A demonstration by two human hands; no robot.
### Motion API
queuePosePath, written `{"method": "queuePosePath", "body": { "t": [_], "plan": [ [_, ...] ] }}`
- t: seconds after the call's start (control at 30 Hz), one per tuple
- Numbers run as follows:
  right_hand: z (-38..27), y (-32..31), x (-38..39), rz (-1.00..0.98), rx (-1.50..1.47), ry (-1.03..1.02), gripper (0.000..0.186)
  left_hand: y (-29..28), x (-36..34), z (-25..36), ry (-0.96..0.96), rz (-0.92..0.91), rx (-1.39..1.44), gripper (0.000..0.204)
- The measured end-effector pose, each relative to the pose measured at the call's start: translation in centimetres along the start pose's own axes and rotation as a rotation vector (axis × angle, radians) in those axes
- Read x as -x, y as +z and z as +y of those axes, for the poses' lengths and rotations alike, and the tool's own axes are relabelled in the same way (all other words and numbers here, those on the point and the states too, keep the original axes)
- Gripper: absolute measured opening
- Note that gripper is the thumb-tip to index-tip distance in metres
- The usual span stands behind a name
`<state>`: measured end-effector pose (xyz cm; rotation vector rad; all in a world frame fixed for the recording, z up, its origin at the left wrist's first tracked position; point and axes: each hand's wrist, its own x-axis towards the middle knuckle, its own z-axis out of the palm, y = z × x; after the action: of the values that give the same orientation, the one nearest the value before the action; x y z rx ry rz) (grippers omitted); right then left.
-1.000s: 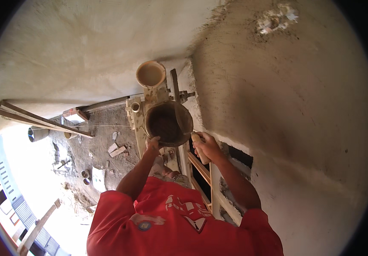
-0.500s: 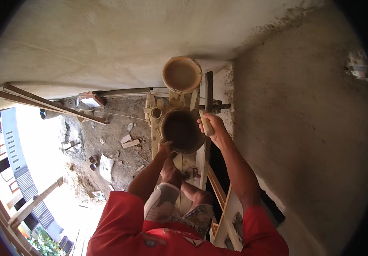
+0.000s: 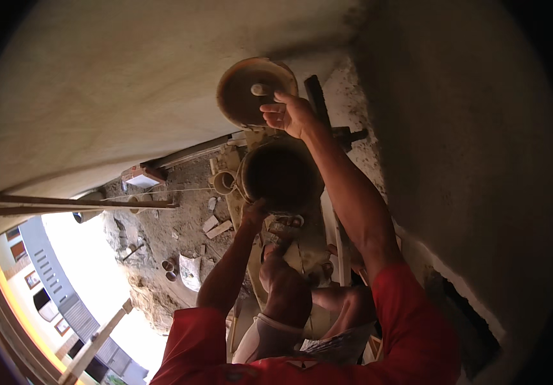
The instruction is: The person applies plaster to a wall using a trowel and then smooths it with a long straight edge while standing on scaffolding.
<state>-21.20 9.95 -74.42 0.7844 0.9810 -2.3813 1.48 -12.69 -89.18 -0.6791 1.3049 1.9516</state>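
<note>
My left hand (image 3: 254, 213) is closed on the near rim of a dark round bucket (image 3: 248, 176), whose shadowed inside I cannot make out. Beyond it, against the wall, stands a wider tan bucket (image 3: 228, 96). The pale, rounded handle (image 3: 259, 90) of a tool shows inside that one; the tool's other end is hidden. Just beside this handle, above the tan bucket's right edge, my right hand (image 3: 287, 115) has its fingers apart and slightly curled, with nothing visible in them.
Both buckets stand on raised planks (image 3: 236, 208) with a small round container (image 3: 224, 182) beside them. A dark bar (image 3: 316, 99) lies to the right. Plastered walls (image 3: 462, 160) rise ahead and at right. Rubble ground (image 3: 186, 221) lies below left, past wooden poles (image 3: 77, 208).
My right hand has moved forward and left from beside the dark bucket to the tan one. It has let go of the handled tool, now in the tan bucket. The view has tilted.
</note>
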Motion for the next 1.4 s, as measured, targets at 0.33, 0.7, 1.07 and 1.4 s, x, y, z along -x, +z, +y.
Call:
{"method": "queuePosePath", "body": {
  "t": [0.33, 0.7, 1.07, 1.4],
  "plan": [
    [15.8, -29.0, 23.0, 0.392, 0.448, 0.154, 0.027, 0.6, 1.0, -2.0, 0.057, 0.118, -0.029, 0.043],
    [47.4, -45.1, 39.9, 1.013, 0.094, -0.041, 0.021, 18.5, 7.1, 9.6, 1.172, -0.069, -0.968, 0.056],
    [56.7, -40.2, 40.3, 1.253, -0.836, -0.282, 0.024, 36.9, 9.6, -6.0, 0.532, -1.485, -1.84, 0.046],
    [65.9, -48.6, 42.6, 1.867, -1.35, -0.761, 0.057, 31.2, 1.3, -25.6, -0.071, -1.281, -2.03, 0.053]
  ]
}}
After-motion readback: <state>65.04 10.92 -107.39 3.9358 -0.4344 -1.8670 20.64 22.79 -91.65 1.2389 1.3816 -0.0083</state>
